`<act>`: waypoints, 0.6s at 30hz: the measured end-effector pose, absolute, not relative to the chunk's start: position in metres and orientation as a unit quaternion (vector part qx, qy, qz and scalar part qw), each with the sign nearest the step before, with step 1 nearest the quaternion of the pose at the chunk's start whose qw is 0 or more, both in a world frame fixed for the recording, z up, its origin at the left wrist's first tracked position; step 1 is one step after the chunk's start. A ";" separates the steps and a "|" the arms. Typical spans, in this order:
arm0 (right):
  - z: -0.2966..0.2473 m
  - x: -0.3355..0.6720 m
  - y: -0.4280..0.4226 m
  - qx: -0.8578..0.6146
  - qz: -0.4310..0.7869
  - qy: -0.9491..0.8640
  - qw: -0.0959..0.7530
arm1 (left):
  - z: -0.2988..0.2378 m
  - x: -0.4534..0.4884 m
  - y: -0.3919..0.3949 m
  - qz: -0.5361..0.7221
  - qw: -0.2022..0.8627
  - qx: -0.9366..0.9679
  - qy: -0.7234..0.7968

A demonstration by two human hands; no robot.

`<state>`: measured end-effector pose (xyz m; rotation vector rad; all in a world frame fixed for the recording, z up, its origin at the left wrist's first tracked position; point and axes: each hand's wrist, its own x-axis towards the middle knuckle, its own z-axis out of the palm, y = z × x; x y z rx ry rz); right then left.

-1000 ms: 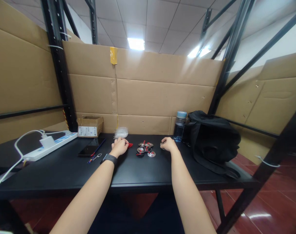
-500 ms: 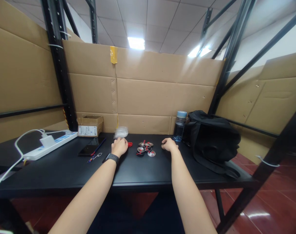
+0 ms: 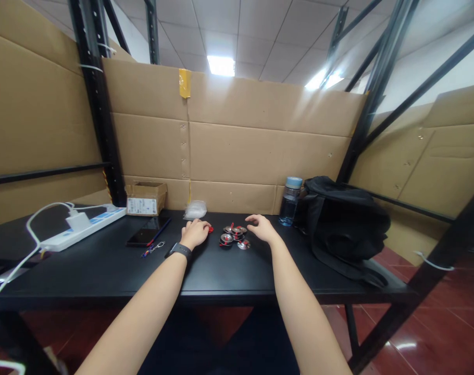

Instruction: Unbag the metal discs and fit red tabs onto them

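A small cluster of round silvery metal discs with red parts (image 3: 233, 236), looking like little finger cymbals, lies on the black table (image 3: 229, 273). To its right, my right hand (image 3: 262, 229) hovers with thumb and fingers apart and nothing between them. My left hand (image 3: 196, 233), with a dark watch (image 3: 181, 250) on the wrist, rests on the table to the left of the discs. Its fingers are loosely spread and partly cover a red cord (image 3: 211, 229); the fingertips are not fully visible. Behind this hand sits a clear plastic bag (image 3: 195, 209).
At the left are a white power strip (image 3: 84, 229), a small cardboard box (image 3: 146, 198), a phone (image 3: 148, 232) and a keychain (image 3: 152, 249). A water bottle (image 3: 289, 202) and a black backpack (image 3: 344, 229) stand on the right. Cardboard panels (image 3: 237, 151) wall the back.
My right hand has moved left toward the discs, and its fingers have spread. My left hand has shifted slightly right, covering more of the red cord. The view has tilted slightly.
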<state>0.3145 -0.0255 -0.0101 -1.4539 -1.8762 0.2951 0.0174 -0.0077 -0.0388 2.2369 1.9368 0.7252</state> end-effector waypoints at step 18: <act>-0.029 0.284 -0.016 -0.537 0.068 -0.772 0.332 | -0.035 0.023 -0.008 0.285 0.039 0.718 0.634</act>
